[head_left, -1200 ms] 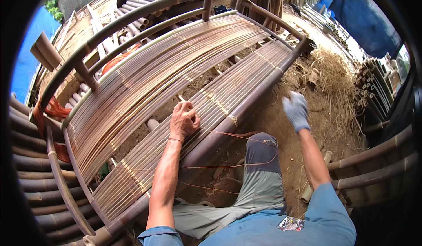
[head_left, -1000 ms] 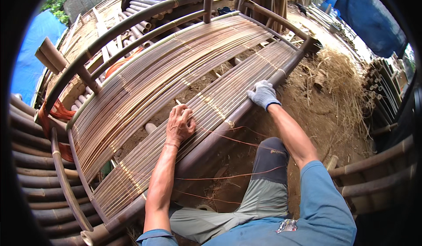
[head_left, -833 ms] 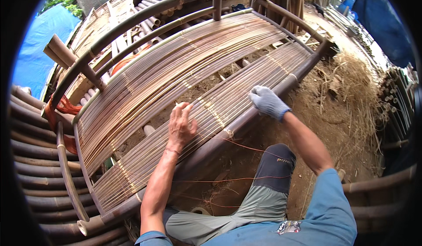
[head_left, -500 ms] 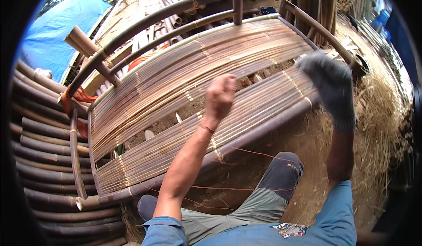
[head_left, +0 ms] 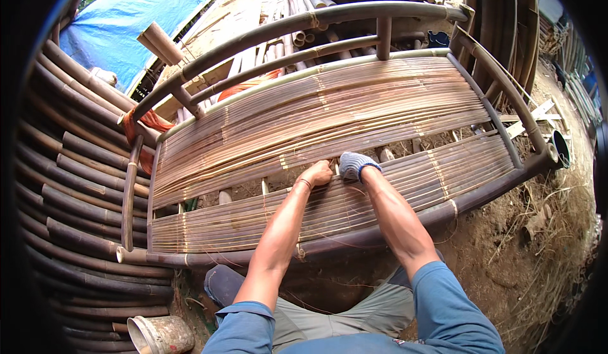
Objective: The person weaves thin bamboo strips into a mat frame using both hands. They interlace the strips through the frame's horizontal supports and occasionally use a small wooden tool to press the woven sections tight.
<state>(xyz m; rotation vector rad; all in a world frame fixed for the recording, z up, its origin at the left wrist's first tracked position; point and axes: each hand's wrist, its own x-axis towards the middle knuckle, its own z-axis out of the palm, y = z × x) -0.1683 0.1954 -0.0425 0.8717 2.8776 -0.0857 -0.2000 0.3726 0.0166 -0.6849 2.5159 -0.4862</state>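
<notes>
Before me is a bamboo bench (head_left: 253,134) with a seat of thin split slats. Over the lengthwise gap between its back and front slats, my hands are side by side. My bare left hand (head_left: 320,172) is closed, its fingertips down at the gap beside a light crosspiece. Close to its right, my right hand (head_left: 356,164), in a grey knitted glove, is closed too. What either holds is too small or hidden. Thin reddish cord trails over the front slats (head_left: 253,218) below my hands. Pale lashings cross the slats in rows.
Dark bamboo poles (head_left: 82,195) are stacked on the left. A dirty bucket (head_left: 161,335) lies tipped at the lower left. The bench's curved backrest (head_left: 266,28) rises on the far side, with a blue tarp (head_left: 133,25) beyond. Dry fibres (head_left: 538,246) litter the ground at right.
My right hand has swung from the bench's right end to the gap, beside my left. The left hand has come down from above the slats. The view has shifted, and the bucket now shows.
</notes>
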